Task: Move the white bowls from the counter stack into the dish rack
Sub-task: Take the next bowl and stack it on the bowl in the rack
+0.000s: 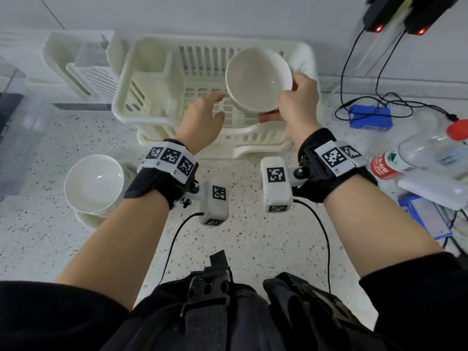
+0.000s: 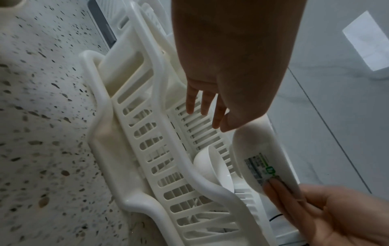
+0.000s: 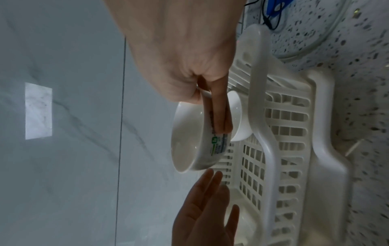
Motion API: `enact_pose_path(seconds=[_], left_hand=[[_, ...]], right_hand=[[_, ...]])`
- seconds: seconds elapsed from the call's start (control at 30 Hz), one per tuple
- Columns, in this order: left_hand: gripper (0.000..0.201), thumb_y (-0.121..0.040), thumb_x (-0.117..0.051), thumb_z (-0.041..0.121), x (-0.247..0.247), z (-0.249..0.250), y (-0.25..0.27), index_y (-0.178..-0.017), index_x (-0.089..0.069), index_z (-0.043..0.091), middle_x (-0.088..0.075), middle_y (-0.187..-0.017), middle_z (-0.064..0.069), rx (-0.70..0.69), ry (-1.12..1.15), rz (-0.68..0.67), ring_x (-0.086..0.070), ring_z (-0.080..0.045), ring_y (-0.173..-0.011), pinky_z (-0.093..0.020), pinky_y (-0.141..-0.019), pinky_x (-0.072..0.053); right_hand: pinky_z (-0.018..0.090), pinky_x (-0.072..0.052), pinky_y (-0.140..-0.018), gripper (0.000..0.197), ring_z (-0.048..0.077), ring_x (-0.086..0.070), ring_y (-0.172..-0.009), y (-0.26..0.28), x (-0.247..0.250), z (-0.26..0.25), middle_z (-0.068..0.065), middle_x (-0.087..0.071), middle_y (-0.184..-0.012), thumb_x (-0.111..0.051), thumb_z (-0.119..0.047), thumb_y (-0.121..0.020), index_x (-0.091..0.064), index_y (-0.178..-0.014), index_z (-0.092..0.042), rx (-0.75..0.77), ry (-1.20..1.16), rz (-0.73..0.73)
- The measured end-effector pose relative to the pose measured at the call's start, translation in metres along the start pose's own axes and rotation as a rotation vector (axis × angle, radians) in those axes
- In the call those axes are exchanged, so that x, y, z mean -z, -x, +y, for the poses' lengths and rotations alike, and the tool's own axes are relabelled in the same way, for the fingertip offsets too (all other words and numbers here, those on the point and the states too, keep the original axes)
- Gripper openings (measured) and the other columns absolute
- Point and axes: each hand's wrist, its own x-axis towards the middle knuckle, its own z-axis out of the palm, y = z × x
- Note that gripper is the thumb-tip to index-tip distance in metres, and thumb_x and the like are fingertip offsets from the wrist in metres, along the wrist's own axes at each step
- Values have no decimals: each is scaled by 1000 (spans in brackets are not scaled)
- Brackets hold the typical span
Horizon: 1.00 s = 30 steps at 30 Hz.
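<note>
My right hand grips a white bowl by its rim, thumb inside and fingers along the labelled outer wall. The bowl hangs tilted over the right part of the white plastic dish rack. Another white bowl stands on edge inside the rack, just beneath the held one. My left hand hovers over the rack with straight fingers, beside the held bowl's left edge and holding nothing. A stack of white bowls sits on the speckled counter at the left.
A second white rack part stands at the back left against the wall. Plastic bottles, a blue box and black cables crowd the counter on the right. A clear container is at the far left.
</note>
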Motion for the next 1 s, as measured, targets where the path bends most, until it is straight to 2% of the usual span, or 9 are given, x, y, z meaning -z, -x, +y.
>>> enact_pose_path(seconds=[0.07, 0.17, 0.3, 0.43, 0.6, 0.7, 0.77, 0.83, 1.0], left_hand=[[43, -91, -47, 7, -4, -1, -10, -134, -43, 9, -51, -138, -8, 10, -16, -26, -47, -24, -127, -32, -105, -36], [44, -92, -45, 7, -8, -5, -23, -135, -42, 8, -50, -139, -9, 27, -16, -76, -44, -23, -130, -30, -107, -33], [43, -93, -44, 10, -14, -13, -41, -136, -41, 9, -49, -140, -8, 54, -46, -148, -46, -24, -127, -31, -105, -35], [42, -94, -42, 13, -23, -18, -59, -137, -40, 11, -48, -141, -7, 80, -50, -231, -51, -26, -122, -37, -104, -42], [43, -96, -40, 15, -35, -23, -78, -139, -38, 10, -44, -145, -8, 119, -74, -306, -43, -25, -131, -32, -107, -35], [42, -96, -40, 15, -42, -29, -85, -138, -37, 9, -42, -145, -10, 126, -74, -338, -39, -25, -133, -32, -109, -32], [43, -96, -40, 14, -46, -31, -87, -139, -37, 9, -41, -146, -10, 139, -62, -347, -38, -25, -134, -32, -108, -31], [44, -96, -39, 13, -48, -33, -89, -140, -34, 8, -39, -147, -11, 136, -57, -344, -35, -25, -136, -30, -109, -29], [51, -96, -39, 13, -52, -31, -92, -144, -24, 12, -32, -151, -9, 94, -29, -360, -31, -25, -138, -34, -110, -28]], right_hand=[[50, -62, -67, 51, 37, -59, -102, -11, -2, 1, 10, -54, -115, -37, 3, -73, -60, -119, -6, -21, -30, 22], [45, -62, -52, 47, 33, -59, -92, -27, -4, 0, 13, -50, -123, -33, 12, -82, -57, -120, -2, -67, -117, 37], [48, -62, -56, 44, 39, -58, -101, -51, -10, 1, 14, -48, -124, -32, 12, -84, -57, -118, -1, -70, -88, 65], [47, -62, -57, 45, 34, -59, -93, -70, -17, 4, 15, -46, -126, -31, 12, -85, -54, -121, 0, -94, -45, 55], [45, -61, -51, 43, 31, -55, -89, -92, -24, 14, 10, -46, -116, -33, 13, -85, -53, -121, 1, -145, 7, 46], [45, -61, -51, 40, 28, -57, -71, -101, -29, 21, 13, -49, -115, -34, 13, -85, -54, -118, 4, -168, 82, 32], [47, -62, -56, 30, 20, -54, -55, -107, -32, 26, 14, -51, -113, -36, 11, -85, -56, -106, 2, -164, 148, 26], [49, -62, -60, 23, 21, -54, -51, -111, -34, 28, 16, -53, -108, -38, 10, -84, -54, -94, -1, -154, 178, 32], [50, -62, -64, 29, 22, -55, -48, -119, -36, 32, 14, -53, -96, -43, 8, -84, -60, -108, 6, -121, 266, 50]])
